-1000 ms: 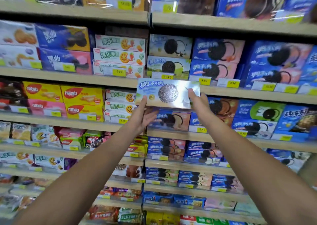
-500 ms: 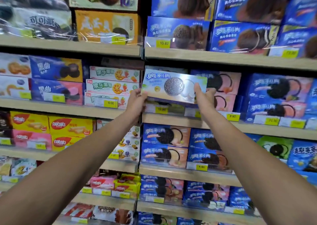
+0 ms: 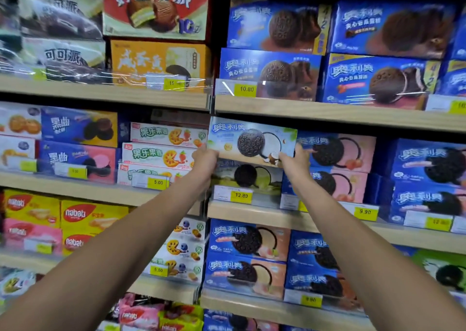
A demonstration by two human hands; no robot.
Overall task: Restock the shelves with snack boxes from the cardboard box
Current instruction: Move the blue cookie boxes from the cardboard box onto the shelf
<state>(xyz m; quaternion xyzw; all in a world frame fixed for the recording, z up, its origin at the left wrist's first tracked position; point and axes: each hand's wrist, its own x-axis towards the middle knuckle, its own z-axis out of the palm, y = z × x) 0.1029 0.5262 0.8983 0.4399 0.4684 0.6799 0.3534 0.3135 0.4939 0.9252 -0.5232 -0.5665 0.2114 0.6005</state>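
Note:
A pale blue snack box (image 3: 252,142) with a dark round cookie and a coconut printed on it is held level between both hands. My left hand (image 3: 204,159) grips its lower left corner and my right hand (image 3: 295,159) grips its lower right corner. The box sits on top of a similar cookie box (image 3: 248,176) on the wooden shelf (image 3: 252,213), just under the shelf board above. The cardboard box is out of view.
Pink cookie boxes (image 3: 338,151) stand right of the held box, white fruit-cookie boxes (image 3: 164,151) left of it. Yellow price tags such as 12.80 (image 3: 240,195) line the shelf edges. Larger blue boxes (image 3: 272,73) fill the shelf above.
Both hands have carried the snack box up and forward into the shelf, onto the box below. The camera view has tilted upward.

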